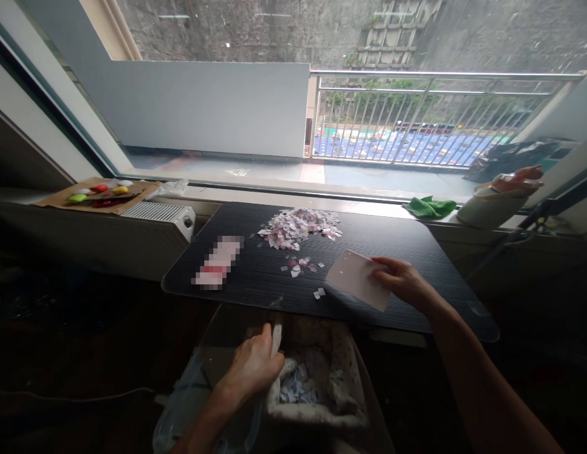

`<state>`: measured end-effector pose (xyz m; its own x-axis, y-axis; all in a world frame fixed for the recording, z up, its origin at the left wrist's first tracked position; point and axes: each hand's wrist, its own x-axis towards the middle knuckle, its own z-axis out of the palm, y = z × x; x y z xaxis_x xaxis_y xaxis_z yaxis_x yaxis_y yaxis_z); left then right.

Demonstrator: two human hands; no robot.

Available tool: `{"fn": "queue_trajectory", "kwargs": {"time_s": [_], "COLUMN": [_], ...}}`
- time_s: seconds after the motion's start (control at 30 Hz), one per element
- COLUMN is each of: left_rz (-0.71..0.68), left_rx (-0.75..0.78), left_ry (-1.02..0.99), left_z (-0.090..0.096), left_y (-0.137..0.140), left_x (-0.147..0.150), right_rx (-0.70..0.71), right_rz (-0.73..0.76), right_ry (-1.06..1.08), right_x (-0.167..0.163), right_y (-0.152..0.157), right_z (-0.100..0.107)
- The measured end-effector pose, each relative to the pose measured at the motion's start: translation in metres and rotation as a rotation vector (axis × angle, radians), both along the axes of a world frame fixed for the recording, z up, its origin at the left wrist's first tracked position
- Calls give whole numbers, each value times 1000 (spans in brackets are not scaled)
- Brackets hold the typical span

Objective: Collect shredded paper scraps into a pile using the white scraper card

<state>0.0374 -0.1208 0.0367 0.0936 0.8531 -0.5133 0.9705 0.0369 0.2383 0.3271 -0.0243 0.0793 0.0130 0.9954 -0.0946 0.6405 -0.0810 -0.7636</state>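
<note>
My right hand (401, 277) pinches the edge of a pale, stiff sheet (357, 277), thumb on top, and holds it tilted over the right half of the dark tabletop (411, 239). Beside the sheet's left edge lie a few small paper scraps (300, 266). Farther back is a heap of small cut paper pieces (297, 226). Below the table's front edge, my left hand (258, 359) is closed around the pale rim of a bin (316, 413). Inside the bin are several paper scraps (297, 384). The fingertips of the left hand are partly hidden.
A blurred pinkish slip (219, 261) lies on the table's left side. To the left stand a white radiator (163, 214) and a cardboard sheet (61, 197) with colourful items. A green cloth (429, 207) and a pale container (492, 205) stand on the sill. A clear plastic tub (180, 384) is beside the bin.
</note>
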Motion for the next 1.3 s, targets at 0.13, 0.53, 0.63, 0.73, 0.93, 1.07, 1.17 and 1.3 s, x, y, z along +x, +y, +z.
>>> {"fn": "queue_trajectory", "kwargs": {"time_s": [0.13, 0.53, 0.63, 0.73, 0.93, 1.07, 1.17, 1.3], "left_rz": [36, 36, 35, 34, -19, -113, -174, -181], "left_rx": [-5, -44, -32, -17, -4, -19, -40, -18], "left_ry": [-14, -13, -17, -19, 5, 0, -5, -8], "left_z": [2, 10, 10, 8, 3, 2, 1, -3], "left_y": [1, 5, 5, 5, 3, -4, -7, -7], "left_x": [-3, -1, -1, -3, 6, 24, 33, 34], "right_rx": [-51, -295, -288, -240, -170, 36, 91, 105], "right_rz": [-50, 285, 302, 235, 199, 34, 46, 57], "right_ry": [54, 188, 202, 223, 202, 39, -56, -202], "right_x": [-2, -17, -18, -22, -33, -44, -53, -60], "right_y": [10, -1, -1, -1, 1, 9, 15, 15], "right_z": [-9, -20, -18, -17, -7, -4, -8, -6]}}
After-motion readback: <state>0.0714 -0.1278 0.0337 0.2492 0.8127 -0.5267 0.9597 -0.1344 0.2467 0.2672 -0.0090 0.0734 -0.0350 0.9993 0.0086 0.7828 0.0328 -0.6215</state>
